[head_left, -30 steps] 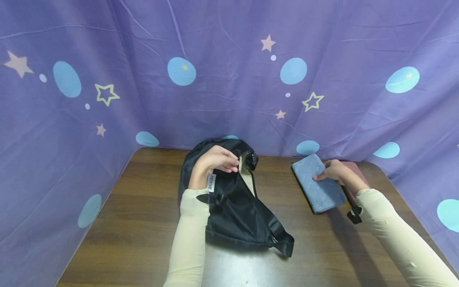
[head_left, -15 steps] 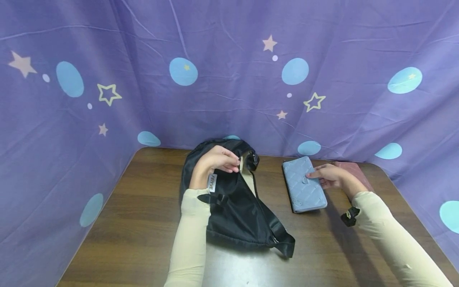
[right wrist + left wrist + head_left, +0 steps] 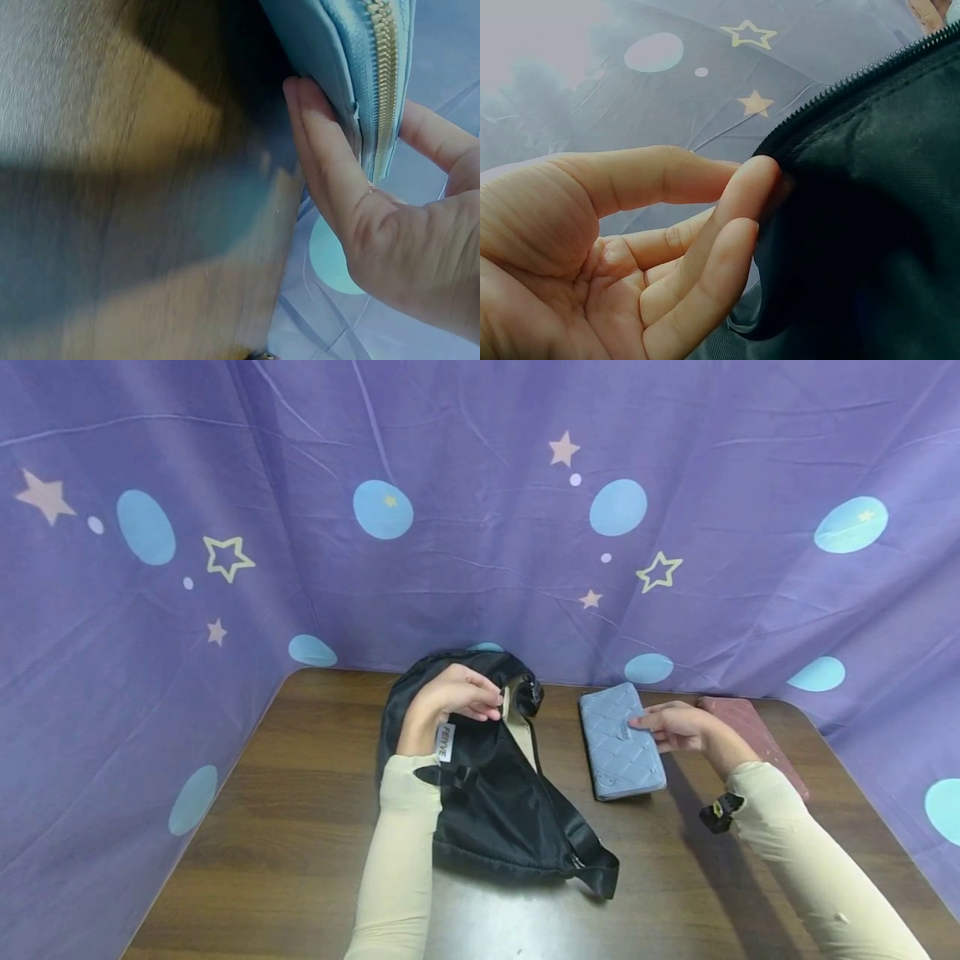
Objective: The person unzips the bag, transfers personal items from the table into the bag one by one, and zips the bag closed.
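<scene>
My left hand (image 3: 459, 693) pinches the zippered edge of a black bag (image 3: 495, 810) between thumb and fingertips. The bag lies on the table with its pale-lined opening (image 3: 517, 722) showing; in the left wrist view the zipper teeth (image 3: 855, 82) run up from the pinched spot. To the right, my right hand (image 3: 678, 728) grips a light blue quilted wallet (image 3: 618, 760) by its right side, thumb on top and fingers beneath. The right wrist view shows the gold zipper (image 3: 384, 82) along the wallet's edge and its underside raised over the wood, where a shadow falls.
A pinkish-red flat wallet-like item (image 3: 757, 739) lies on the table right of my right hand, partly behind the forearm. The wooden table (image 3: 285, 827) meets a purple star-patterned curtain (image 3: 480, 568) at its back and sides. The bag's strap end (image 3: 600, 872) points toward the front right.
My right hand has carried the blue wallet left, away from the pinkish-red item, which now shows more. The left hand keeps its pinch on the bag's edge.
</scene>
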`<state>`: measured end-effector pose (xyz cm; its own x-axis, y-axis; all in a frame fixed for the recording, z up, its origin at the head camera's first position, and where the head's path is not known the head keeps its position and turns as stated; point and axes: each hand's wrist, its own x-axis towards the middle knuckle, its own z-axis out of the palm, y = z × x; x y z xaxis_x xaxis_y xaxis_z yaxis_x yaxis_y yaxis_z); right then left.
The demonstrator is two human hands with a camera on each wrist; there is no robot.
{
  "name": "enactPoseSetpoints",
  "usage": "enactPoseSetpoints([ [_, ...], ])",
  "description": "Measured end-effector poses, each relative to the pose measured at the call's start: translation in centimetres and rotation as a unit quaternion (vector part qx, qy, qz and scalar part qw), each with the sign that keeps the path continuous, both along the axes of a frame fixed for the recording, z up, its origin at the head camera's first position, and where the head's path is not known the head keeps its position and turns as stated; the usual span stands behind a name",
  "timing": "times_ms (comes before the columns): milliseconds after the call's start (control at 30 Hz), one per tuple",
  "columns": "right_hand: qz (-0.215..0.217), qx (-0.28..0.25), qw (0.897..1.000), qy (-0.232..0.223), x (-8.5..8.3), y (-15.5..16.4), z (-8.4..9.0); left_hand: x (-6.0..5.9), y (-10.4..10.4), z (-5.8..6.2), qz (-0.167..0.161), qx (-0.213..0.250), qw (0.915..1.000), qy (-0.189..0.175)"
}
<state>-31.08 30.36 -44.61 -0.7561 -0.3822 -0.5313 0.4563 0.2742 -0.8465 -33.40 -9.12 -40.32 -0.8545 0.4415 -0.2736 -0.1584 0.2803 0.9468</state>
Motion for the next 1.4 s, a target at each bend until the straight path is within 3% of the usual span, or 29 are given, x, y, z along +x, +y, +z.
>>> enactPoseSetpoints([
  [400, -0.010, -0.020, 1.000, 0.013, -0.3, -1.2, -0.7, 0.0, 0.1, 0.2, -0.003, 0.005, 1.0000, 0.003],
  [933, -0.059, -0.085, 0.995, -0.001, -0.4, -2.0, -1.3, 0.0, 0.2, 0.4, -0.003, 0.005, 1.0000, -0.003],
  [1400, -0.124, -0.180, 0.976, 0.004, 0.8, -4.6, -0.3, 0.1, 0.1, 0.2, 0.002, 0.006, 1.0000, -0.007],
])
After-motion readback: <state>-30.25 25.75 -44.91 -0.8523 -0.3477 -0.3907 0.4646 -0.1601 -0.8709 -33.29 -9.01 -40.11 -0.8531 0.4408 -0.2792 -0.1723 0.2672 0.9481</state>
